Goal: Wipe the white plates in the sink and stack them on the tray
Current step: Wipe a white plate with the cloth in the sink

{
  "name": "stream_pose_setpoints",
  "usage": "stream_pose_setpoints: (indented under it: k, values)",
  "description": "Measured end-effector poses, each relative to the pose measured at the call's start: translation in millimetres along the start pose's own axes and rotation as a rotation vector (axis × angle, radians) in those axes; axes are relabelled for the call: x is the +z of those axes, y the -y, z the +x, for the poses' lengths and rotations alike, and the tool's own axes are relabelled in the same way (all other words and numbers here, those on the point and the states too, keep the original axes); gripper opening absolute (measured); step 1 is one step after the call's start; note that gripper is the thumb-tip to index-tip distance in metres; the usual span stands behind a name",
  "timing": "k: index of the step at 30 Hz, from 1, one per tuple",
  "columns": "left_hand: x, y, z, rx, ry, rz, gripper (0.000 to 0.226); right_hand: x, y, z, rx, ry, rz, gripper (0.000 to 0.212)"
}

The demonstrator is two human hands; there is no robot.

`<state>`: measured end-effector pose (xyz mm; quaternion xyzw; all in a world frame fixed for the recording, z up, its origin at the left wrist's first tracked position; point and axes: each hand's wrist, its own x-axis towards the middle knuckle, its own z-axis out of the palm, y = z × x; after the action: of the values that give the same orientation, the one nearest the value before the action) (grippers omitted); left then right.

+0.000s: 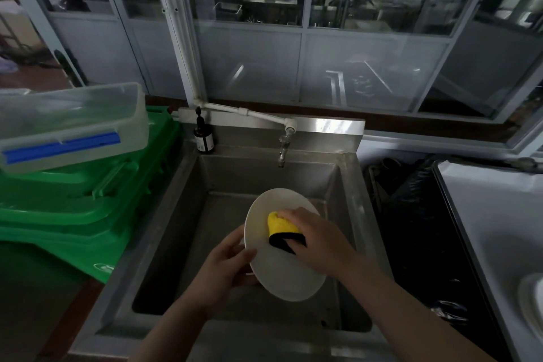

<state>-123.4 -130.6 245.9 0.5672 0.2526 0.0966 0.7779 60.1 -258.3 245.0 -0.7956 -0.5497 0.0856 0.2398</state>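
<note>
Tilting toward the camera above the steel sink (182, 232), the white plate (279, 261) sits in the lower centre of the frame, clear of the basin floor, so that its face is offered to the wiping hand and anything wiped loose can drop into the basin. The left hand (227, 266) grasps the plate's left rim, thumb over the front edge and fingers curled behind it, which steadies the plate against the push of the scrubbing. The right hand (318, 239) clenches a yellow-and-black sponge (282, 229) and presses it against the upper half of the plate's face, fingers wrapped over the sponge's top so the pad lies flat on the surface. Judging by this, the step in hand is the wiping of one plate; no other plate is plainly visible in the basin. At the upper centre of the sink the tap (282, 150) points down into the basin, and no water can be seen running from it. A dark pump bottle (203, 138) stands on the sink's back left corner. A pale tray (499, 229) lies at the right edge of the frame, probably the place for stacking, with a rounded pale shape on it too cut off to identify. Green crates (73, 209) with a clear plastic box (73, 123) on top fill the left side.
</note>
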Motion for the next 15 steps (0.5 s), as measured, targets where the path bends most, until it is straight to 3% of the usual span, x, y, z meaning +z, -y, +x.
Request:
stream_pose_setpoints:
  k: [5, 15]
  values:
    - [-5, 3, 4, 0.019, -0.044, -0.030, 0.053, 8, -1, -9, -0.009, 0.098, -0.004, 0.054]
    - [-12, 3, 17, 0.038, -0.163, -0.051, 0.050, 18, 2, -21, 0.009, 0.176, 0.009, 0.053]
